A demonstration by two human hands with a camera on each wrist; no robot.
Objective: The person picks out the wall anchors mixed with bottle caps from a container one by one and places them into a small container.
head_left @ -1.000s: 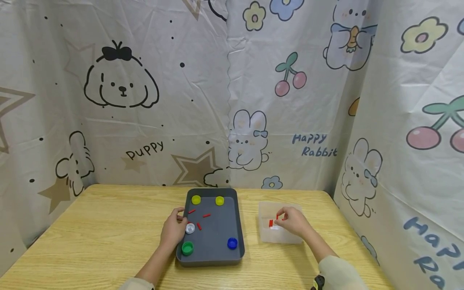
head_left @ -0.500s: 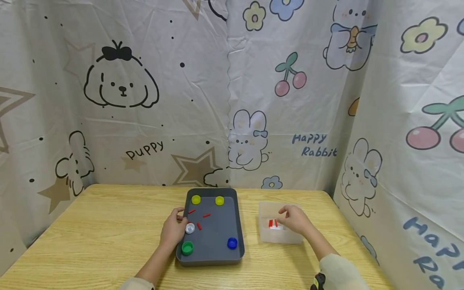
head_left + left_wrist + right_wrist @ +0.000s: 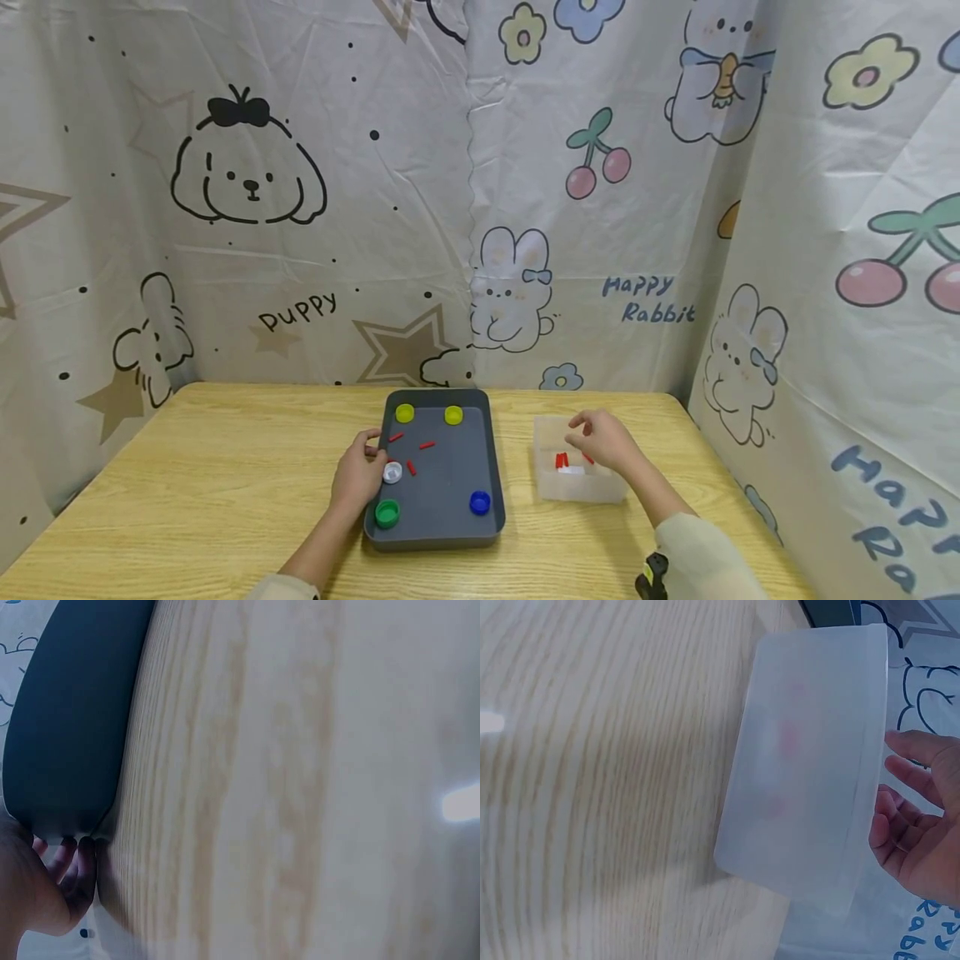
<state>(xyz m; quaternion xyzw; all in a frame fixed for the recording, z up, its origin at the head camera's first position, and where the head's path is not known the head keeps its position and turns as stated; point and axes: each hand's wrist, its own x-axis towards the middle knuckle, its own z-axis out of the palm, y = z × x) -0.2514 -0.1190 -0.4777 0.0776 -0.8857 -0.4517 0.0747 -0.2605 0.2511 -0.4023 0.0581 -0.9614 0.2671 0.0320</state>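
Note:
My left hand (image 3: 360,477) grips the left edge of a dark grey tray (image 3: 457,533), its thumb at the rim by a white cap (image 3: 392,472). In the left wrist view its fingers bend against the tray's outer wall. Several small red sticks (image 3: 427,445) lie loose in the tray. My right hand (image 3: 606,442) hovers over a translucent plastic box (image 3: 581,490), fingers loosely bent, nothing visible between them. More red sticks (image 3: 561,460) are inside the box, beside a white patch. In the right wrist view the box wall (image 3: 810,765) shows them only as blurred red spots.
The tray also bears two yellow caps (image 3: 453,415), a green cap (image 3: 387,513) and a blue cap (image 3: 480,502) near its corners. Both containers stand on a wood-grain table (image 3: 225,483). A printed curtain (image 3: 405,208) hangs behind and to the right.
My right hand held a red stick over the box a second ago and has let it go inside. Since then it has risen slightly. The left hand and tray stay put.

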